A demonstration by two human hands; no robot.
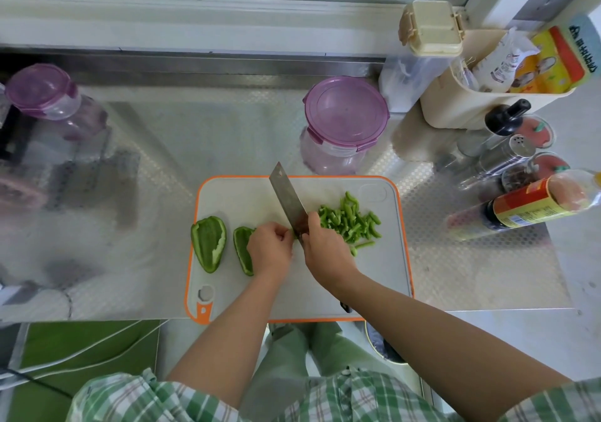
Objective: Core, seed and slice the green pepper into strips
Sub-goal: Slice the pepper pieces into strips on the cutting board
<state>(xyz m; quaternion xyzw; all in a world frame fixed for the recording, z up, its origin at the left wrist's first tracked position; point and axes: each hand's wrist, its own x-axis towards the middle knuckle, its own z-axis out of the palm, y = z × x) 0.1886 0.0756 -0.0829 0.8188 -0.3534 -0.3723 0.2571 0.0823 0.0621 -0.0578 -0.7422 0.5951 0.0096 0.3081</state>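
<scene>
Green pepper half [243, 252] held by left hand [270, 249], fingers curled; right hand [325, 249] grips cleaver [287, 198]. Fingertips best tucked back, cuts even.

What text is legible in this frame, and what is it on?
Nothing can be quoted with confidence.
Yellow-orange packet: large dark characters along its edge, turned sideways, too blurred to read.
White sachet: small print, unreadable.
Red-and-yellow bottle label: fine print, too small.
Knife, cutting board: no markings seen.
</scene>
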